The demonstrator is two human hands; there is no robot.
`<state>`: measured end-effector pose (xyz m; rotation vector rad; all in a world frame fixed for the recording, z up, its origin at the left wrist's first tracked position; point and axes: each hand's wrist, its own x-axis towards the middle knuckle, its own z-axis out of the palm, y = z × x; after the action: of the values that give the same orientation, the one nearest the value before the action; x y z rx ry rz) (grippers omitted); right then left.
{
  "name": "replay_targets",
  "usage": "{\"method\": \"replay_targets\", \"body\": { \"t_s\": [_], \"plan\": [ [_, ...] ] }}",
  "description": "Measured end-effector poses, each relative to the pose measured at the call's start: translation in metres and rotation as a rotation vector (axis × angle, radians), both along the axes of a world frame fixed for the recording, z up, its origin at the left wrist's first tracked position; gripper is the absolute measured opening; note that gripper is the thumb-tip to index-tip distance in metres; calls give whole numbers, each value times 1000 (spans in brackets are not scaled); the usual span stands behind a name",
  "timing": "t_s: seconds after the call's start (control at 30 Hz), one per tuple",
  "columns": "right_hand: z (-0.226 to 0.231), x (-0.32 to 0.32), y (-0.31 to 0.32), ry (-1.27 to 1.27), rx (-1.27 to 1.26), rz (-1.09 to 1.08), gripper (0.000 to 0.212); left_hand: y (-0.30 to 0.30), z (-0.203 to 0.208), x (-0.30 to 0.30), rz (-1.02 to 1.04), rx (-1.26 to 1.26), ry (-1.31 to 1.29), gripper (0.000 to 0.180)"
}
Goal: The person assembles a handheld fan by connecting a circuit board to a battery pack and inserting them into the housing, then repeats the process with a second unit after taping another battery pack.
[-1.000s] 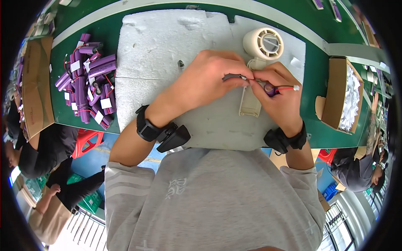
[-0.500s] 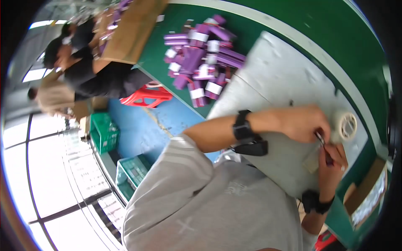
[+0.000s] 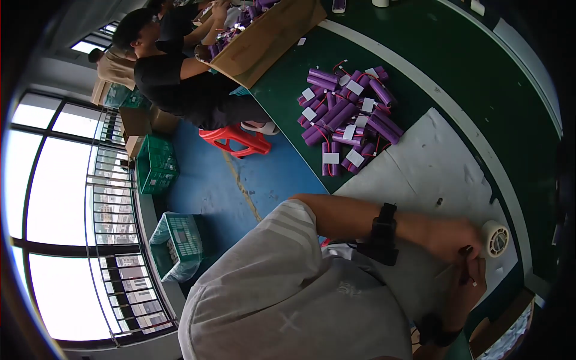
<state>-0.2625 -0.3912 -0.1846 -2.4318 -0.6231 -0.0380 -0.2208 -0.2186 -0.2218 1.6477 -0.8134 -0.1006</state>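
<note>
My left hand [image 3: 454, 239] reaches across a white foam sheet [image 3: 420, 159], fingers closed in a pinch. Just below it, my right hand [image 3: 465, 287] is closed too, its fingertips meeting those of the left. Between them is a small dark thing, mostly hidden by the fingers, that I cannot make out. A tiny white piece shows at the right fingers. Close beside both hands, a roll of cream tape [image 3: 496, 239] rests on the sheet. Farther left lies a heap of purple battery packs [image 3: 339, 114] with red wires and white labels.
The green table [image 3: 432, 36] carries a pale strip along its far side. A cardboard box [image 3: 270, 51] of purple packs stands far left, with co-workers [image 3: 174, 78] beside it. A red stool [image 3: 237, 141] and green crates [image 3: 157, 165] are on the floor. Another box [image 3: 507, 327] sits at lower right.
The view has swung, so the heap, the box and the co-workers sit farther right. Both hands stay together near the tape; a shiny bit between the fingers earlier no longer shows.
</note>
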Motion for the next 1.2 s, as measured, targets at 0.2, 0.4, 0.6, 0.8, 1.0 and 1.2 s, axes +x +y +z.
{"method": "replay_targets", "body": {
  "t_s": [0.2, 0.4, 0.6, 0.8, 1.0, 1.2],
  "plan": [
    [0, -3, -3, -73, -113, -38, 16, -1, 11, 2, -70, -29, 36, 20],
    [-8, 6, -2, -157, -107, 2, 20, 10, 23, 5, -110, 46, 119, 22],
    [-11, -2, -1, -180, -142, -94, 21, 3, 26, 3, -118, 87, 18, 21],
    [-18, -4, -8, -87, 50, -89, 28, 7, 24, 5, 9, 171, -15, 12],
    [-7, -3, -14, -147, 304, -74, 25, 8, 23, 5, 84, 195, 47, 15],
    [-2, -6, -15, -115, 334, -137, 15, 6, 20, 6, -29, 160, 67, 8]
  ]
}}
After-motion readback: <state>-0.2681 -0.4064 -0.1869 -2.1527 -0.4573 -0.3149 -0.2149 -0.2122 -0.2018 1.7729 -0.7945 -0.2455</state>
